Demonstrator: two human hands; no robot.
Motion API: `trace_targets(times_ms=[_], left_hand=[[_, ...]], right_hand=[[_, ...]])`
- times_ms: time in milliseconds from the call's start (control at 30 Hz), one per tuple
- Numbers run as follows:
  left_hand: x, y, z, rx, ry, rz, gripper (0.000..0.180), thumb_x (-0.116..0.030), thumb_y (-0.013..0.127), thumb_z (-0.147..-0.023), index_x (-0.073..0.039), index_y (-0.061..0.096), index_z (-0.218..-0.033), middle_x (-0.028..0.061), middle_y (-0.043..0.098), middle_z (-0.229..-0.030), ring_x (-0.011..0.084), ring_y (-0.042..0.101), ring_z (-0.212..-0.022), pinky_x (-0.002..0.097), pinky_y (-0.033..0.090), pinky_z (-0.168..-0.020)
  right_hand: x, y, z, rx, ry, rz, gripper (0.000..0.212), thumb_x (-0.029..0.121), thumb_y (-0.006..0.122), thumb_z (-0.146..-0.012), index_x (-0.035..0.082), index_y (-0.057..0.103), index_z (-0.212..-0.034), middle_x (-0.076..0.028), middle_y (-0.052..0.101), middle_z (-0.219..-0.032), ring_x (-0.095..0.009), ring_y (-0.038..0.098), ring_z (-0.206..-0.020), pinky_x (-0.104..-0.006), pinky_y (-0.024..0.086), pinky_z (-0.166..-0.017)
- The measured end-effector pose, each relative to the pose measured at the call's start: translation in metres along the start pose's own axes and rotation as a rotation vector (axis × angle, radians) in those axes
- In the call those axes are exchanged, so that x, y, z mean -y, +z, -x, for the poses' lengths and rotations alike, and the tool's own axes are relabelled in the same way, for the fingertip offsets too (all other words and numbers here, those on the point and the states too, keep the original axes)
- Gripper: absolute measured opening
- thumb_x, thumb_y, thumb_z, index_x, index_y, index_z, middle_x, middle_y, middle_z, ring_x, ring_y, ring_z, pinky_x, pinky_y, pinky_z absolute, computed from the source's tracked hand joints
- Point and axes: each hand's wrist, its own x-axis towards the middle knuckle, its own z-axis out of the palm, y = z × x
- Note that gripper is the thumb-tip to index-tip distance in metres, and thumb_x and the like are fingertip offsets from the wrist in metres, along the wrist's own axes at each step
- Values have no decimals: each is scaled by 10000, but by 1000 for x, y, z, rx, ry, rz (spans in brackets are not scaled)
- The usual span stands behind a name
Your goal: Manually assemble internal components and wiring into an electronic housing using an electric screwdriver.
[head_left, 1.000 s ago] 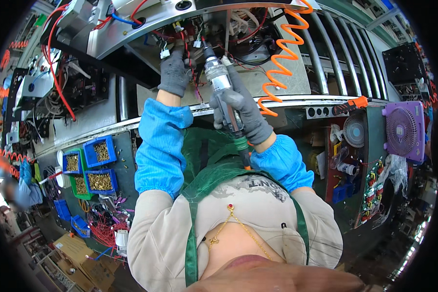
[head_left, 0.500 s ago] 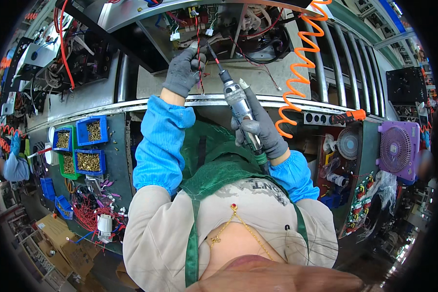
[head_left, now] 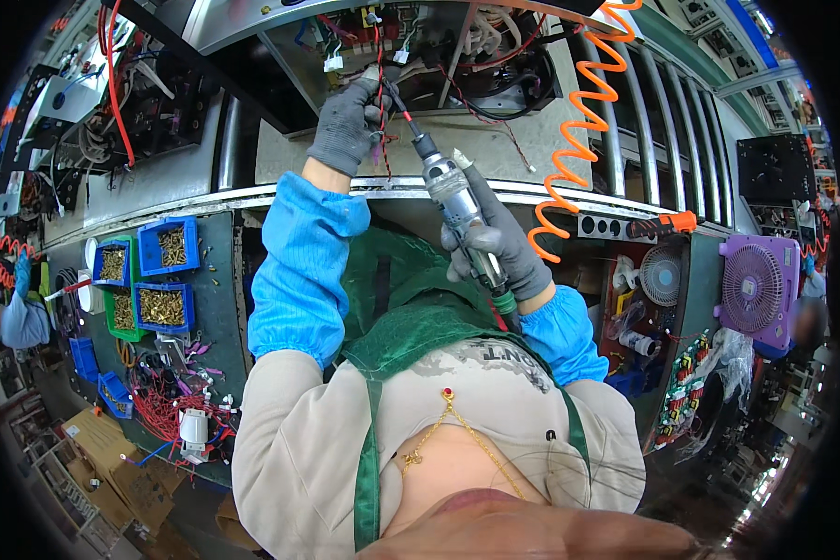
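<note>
My right hand (head_left: 506, 245), in a grey glove, is wrapped round a silver pneumatic screwdriver (head_left: 455, 198) that points up and left. Its long thin bit, with a red band, reaches to the fingertips of my left hand (head_left: 347, 121), also gloved in grey. Those fingers are pinched together at the front of an open metal cabinet (head_left: 289, 70); whatever they hold is too small or hidden to name. Beside them hangs a twisted red and black wire (head_left: 381, 56). White connectors (head_left: 333, 63) dangle inside the cabinet.
An orange coiled hose (head_left: 579, 126) hangs at the right, near metal rollers (head_left: 649, 131). On the left bench are blue bins (head_left: 168, 245) of brass-coloured screws and a tangle of red wires (head_left: 163, 401). A purple fan (head_left: 758, 285) stands far right. Other people are at both edges.
The screwdriver's bit has moved slightly up and left, closer to my left fingertips. My left hand has risen a little, still pinched. My right hand keeps its grip.
</note>
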Motion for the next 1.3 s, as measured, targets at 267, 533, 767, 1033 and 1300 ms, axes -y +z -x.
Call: trace_targets(times_ms=[267,533,767,1033,1300], left_hand=[[-14,-12,4,210,176,-177,350,-287,560,-915,18,617,-1078,-9,541,-670,18,382,-486,145,285,-405],[-4,-13,-1,99,121,-96,354,-289,568,-912,25,614,-1069,47,613,-781,16,415,-507,118,316,-416],[-10,-9,2,227,177,-121,367,-287,552,-919,25,593,-1107,52,625,-794,16,450,-524,114,340,-439],[-8,3,-5,-90,75,-76,280,-315,539,-906,-61,595,-802,-16,504,-603,72,434,-478,201,329,-413],[24,-51,-71,43,788,-669,130,-167,567,-843,-50,586,-898,33,573,-682,111,501,-484,253,389,-419]], right_hand=[[-8,-2,-2,-9,-2,14,1079,317,734,-566,253,136,-1462,-119,559,-780,-164,551,-444,-326,548,-444],[-2,0,-5,-13,-18,93,1009,246,691,-610,247,154,-1464,-118,523,-933,-148,562,-596,-316,553,-512],[-11,-11,-6,71,-10,-37,968,158,653,-636,267,162,-1463,-130,532,-971,-154,571,-603,-302,549,-507],[-4,-3,-21,-51,-156,68,986,248,667,-628,259,144,-1464,-115,538,-796,-180,562,-508,-324,542,-477],[2,4,-58,-205,-272,253,942,163,636,-628,211,191,-1458,-110,542,-798,-177,554,-498,-303,527,-459]])
